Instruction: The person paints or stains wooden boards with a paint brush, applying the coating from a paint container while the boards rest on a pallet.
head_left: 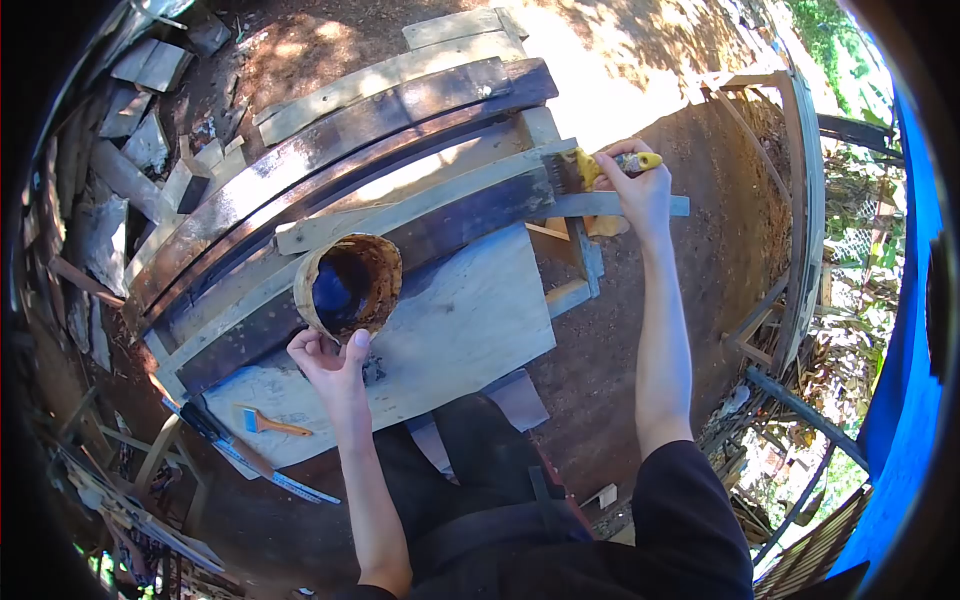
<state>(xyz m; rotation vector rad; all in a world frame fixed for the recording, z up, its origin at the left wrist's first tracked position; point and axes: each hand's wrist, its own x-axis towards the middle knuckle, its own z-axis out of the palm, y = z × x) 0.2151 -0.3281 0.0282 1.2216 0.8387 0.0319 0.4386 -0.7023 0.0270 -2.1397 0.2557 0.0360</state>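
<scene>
Over on the far left, scraps of wood lie heaped on the ground, and I've got a small paintbrush with blue bristles lying on the lower-left part of the pale board. Moving right, here's my left hand, thumb and fingers pinched together on the near rim of the round container, its mouth toward me, dark inside, walls stained brown. It's up above the pale board. Beyond it, long dark-stained planks run across the view. On to my right hand: fingers closed round the yellow-handled brush, its bristle end right at the right end of the near dark plank; whether they touch, I can't tell. Farther right stands a wooden frame, then a blue sheet at the edge.
</scene>
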